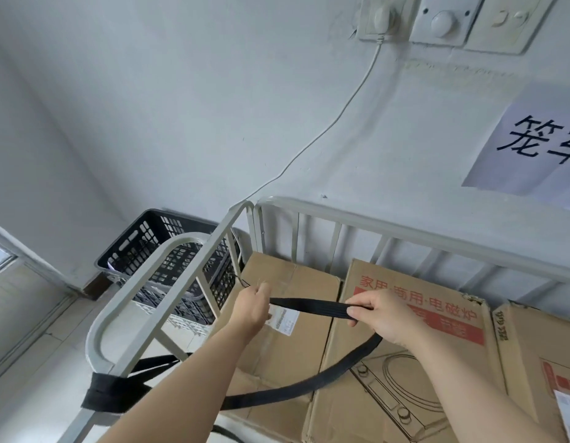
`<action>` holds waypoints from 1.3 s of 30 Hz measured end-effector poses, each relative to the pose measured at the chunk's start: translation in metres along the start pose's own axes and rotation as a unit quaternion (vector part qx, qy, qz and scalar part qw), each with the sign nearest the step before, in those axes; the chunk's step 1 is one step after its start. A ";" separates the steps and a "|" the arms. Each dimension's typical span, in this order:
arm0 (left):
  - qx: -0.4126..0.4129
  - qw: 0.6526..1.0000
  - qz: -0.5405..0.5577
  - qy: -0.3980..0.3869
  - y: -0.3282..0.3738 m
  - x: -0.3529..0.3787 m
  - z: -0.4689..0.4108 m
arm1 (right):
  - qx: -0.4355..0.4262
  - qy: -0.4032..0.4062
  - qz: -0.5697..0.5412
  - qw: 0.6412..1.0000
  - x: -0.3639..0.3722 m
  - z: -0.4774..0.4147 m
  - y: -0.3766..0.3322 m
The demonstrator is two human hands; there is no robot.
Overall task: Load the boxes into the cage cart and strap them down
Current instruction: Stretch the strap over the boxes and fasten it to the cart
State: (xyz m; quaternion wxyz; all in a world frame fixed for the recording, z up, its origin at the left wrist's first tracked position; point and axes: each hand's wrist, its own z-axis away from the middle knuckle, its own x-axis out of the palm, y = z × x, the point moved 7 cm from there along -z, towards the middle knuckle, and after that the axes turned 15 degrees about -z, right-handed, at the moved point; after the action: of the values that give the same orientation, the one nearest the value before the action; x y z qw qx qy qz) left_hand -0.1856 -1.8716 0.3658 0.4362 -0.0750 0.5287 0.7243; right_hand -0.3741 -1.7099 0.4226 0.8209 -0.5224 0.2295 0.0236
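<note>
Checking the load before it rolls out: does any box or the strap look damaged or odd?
Yes. The red-printed box has a torn, crushed corner at its far right. The black strap, held between the left hand and right hand, sags in a loose loop, not yet tight.

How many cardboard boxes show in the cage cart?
3: plain box at the left, red-printed box in the middle, third box at the right edge. Others may sit hidden below.
</note>
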 end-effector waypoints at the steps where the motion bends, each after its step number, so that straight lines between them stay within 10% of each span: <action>1: -0.017 1.000 0.025 0.002 -0.004 -0.002 -0.011 | 0.004 -0.001 0.003 1.000 0.005 -0.011 0.002; 10: -0.098 0.966 0.238 0.027 -0.008 -0.005 -0.102 | 0.042 0.000 0.017 0.999 0.034 -0.093 0.018; 18: -0.204 0.858 0.471 0.029 -0.010 0.015 -0.194 | 0.064 -0.001 -0.014 0.998 0.050 -0.158 0.034; 27: -0.149 0.887 0.435 0.037 -0.022 0.021 -0.257 | 0.082 -0.018 -0.075 0.994 0.077 -0.214 0.058; 39: -0.196 0.836 0.511 0.038 -0.048 0.031 -0.250 | 0.094 -0.008 -0.055 0.994 0.076 -0.221 0.070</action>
State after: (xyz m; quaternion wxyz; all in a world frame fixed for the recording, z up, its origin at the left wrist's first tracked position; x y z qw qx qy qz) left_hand -0.2582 -2.0592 0.2069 -0.0402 0.0949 0.3548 0.9292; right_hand -0.4034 -1.8855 0.2553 0.8685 -0.4542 0.1948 -0.0393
